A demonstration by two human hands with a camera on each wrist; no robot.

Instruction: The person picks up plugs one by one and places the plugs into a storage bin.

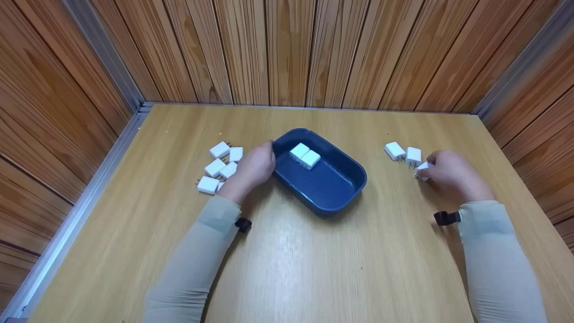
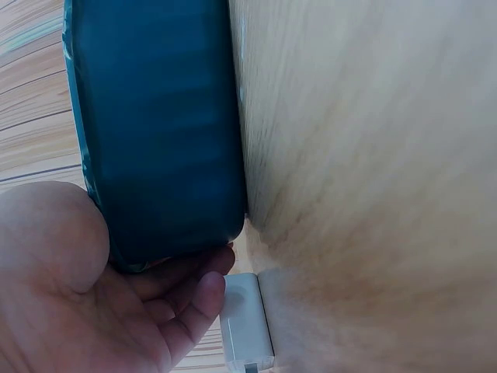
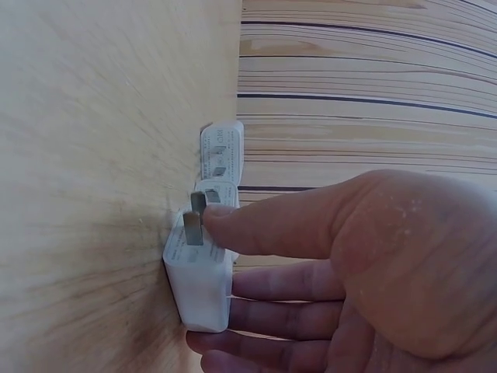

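A dark blue plastic tray (image 1: 334, 186) sits in the middle of the table, with two white plug chargers (image 1: 310, 159) side by side inside it. My left hand (image 1: 255, 166) grips its left end; in the left wrist view the thumb is at the rim and the fingers (image 2: 206, 299) curl round the end wall. Over to the right, my right hand (image 1: 457, 172) pinches a white charger (image 3: 200, 291) close to the tabletop. Its two metal prongs (image 3: 192, 228) show beside the thumb. Two other chargers (image 1: 394, 151) lie just beyond that hand.
Several white chargers (image 1: 219, 149) lie in a loose group left of the tray, some partly behind the left forearm. One charger (image 2: 245, 322) is close by the left fingertips. Wood-panelled walls (image 1: 287, 54) enclose the table (image 1: 291, 269) at the back and sides.
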